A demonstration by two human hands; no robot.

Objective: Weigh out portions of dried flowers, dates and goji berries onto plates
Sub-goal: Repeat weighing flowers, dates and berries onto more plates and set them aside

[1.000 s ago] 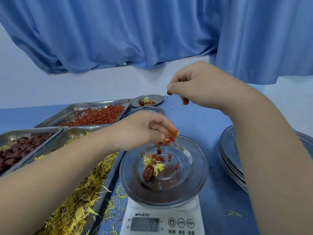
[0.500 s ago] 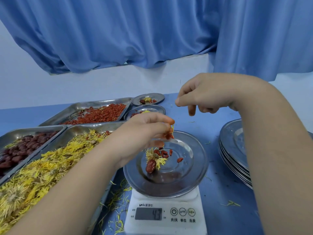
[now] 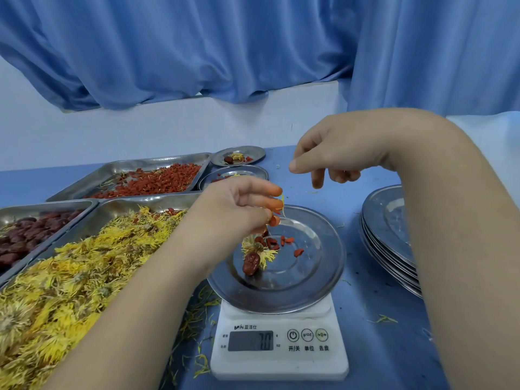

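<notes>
— Pinched at the fingertips of your left hand (image 3: 239, 209) are a few red dried goji berries (image 3: 274, 220) and a thin yellow petal strand (image 3: 282, 205), held directly above the white digital kitchen scale (image 3: 280, 342).

— Your right hand (image 3: 337, 153) hovers above the far side of the scale, fingers loosely curled, with nothing visible in it.

— On the scale sits your round stainless-steel plate (image 3: 323, 263). It already carries one wrinkled dark-red date (image 3: 251, 263), one dried yellow chrysanthemum flower (image 3: 263, 253) and several loose berries (image 3: 298, 252).

— So this portion looks nearly built, and you seem to be topping up the berries. The scale's digits are too blurred for me to trust.

— Behind the scale, two small steel plates (image 3: 257, 153) hold a similar mix, the nearer one partly hidden by your hand. I judge those two portions finished.

— Right of the scale, your stack of bare steel plates (image 3: 385, 220) suggests many portions are left.

— Left of the scale, the three steel trays (image 3: 157, 202) of flowers, berries and dates look well stocked, so supply shouldn't stop you.
</notes>
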